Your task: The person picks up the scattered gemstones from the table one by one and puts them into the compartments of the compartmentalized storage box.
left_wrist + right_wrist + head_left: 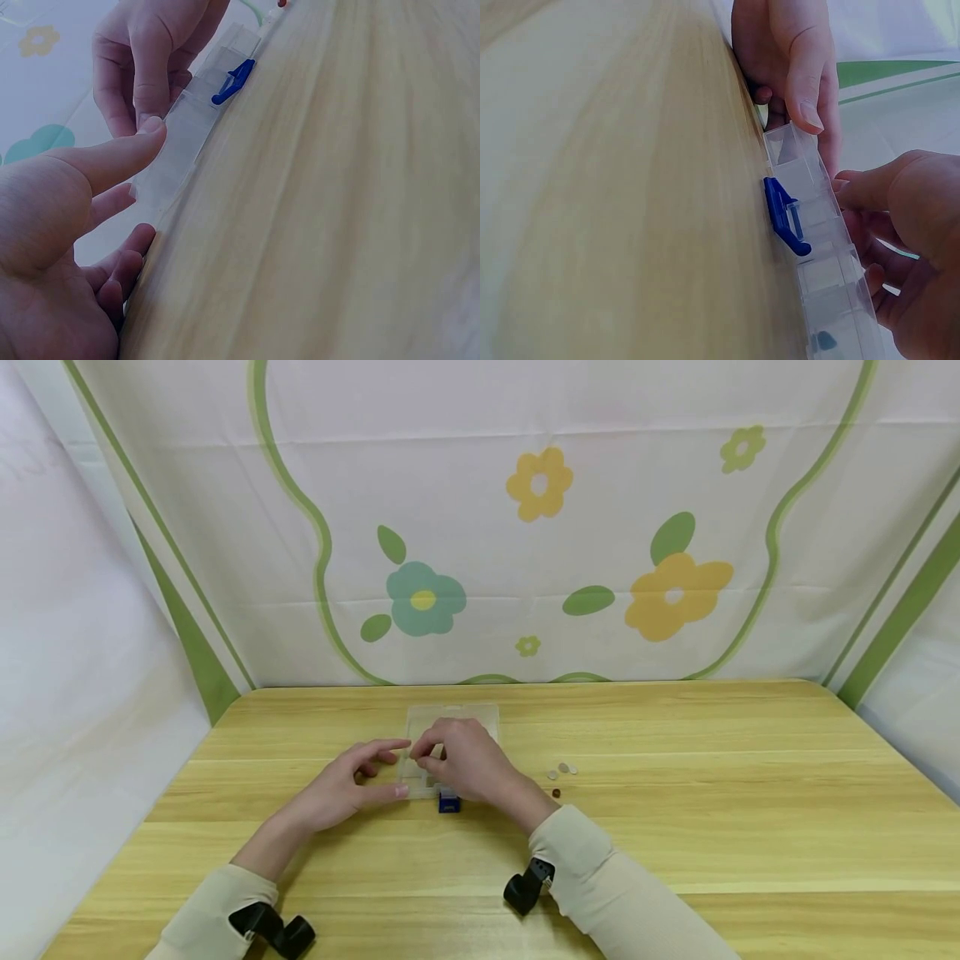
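A clear plastic box (411, 783) with compartments stands on the table, with a blue latch (449, 802) on its front side. My left hand (337, 787) is at the box's left end, fingers apart and loosely bent; its thumb (807, 105) rests at the near left corner. Over the left part of the box is my right hand (467, 762), fingers bent down with thumb and index close together. Whether something small is between these fingertips is hidden. A small dark piece (824, 340) shows through the box's right end.
Several small pale round pieces (563, 767) lie on the wooden table (712, 810) to the right of the box. Nearer me sits a small brown bead (557, 793). Behind the table hangs a white cloth (480, 543) with printed flowers.
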`<state>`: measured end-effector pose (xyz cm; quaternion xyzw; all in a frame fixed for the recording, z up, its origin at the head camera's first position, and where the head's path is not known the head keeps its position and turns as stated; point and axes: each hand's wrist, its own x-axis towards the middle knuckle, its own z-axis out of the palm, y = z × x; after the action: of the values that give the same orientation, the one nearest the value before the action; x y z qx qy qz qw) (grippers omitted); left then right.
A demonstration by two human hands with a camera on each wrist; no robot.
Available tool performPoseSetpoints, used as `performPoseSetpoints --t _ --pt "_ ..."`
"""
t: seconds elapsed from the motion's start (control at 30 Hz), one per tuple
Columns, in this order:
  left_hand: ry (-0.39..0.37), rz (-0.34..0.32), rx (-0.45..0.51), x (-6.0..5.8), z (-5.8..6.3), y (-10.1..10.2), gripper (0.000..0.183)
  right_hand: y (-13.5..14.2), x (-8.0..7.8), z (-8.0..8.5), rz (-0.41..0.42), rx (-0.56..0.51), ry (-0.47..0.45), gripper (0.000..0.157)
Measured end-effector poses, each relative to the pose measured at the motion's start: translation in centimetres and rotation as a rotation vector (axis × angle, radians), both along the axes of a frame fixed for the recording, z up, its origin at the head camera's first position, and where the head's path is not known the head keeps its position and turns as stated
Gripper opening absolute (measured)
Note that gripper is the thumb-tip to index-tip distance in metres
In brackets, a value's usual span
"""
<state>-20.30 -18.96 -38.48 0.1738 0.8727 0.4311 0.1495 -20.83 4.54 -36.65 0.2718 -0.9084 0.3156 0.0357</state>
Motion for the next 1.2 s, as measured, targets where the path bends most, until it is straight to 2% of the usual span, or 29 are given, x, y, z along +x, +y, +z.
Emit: performPoseSetpoints --t 0.53,1.2 --pt "-0.007 0.005 -0.007 -0.11 -0.02 0.03 0.069 0.03 0.15 0.12 0.004 0.047 0.023 0.012" --pt "-0.001 -0.003 -0.006 -0.18 0.04 0.03 0.069 0.07 0.16 0.20 0.014 0.052 0.022 0.013"
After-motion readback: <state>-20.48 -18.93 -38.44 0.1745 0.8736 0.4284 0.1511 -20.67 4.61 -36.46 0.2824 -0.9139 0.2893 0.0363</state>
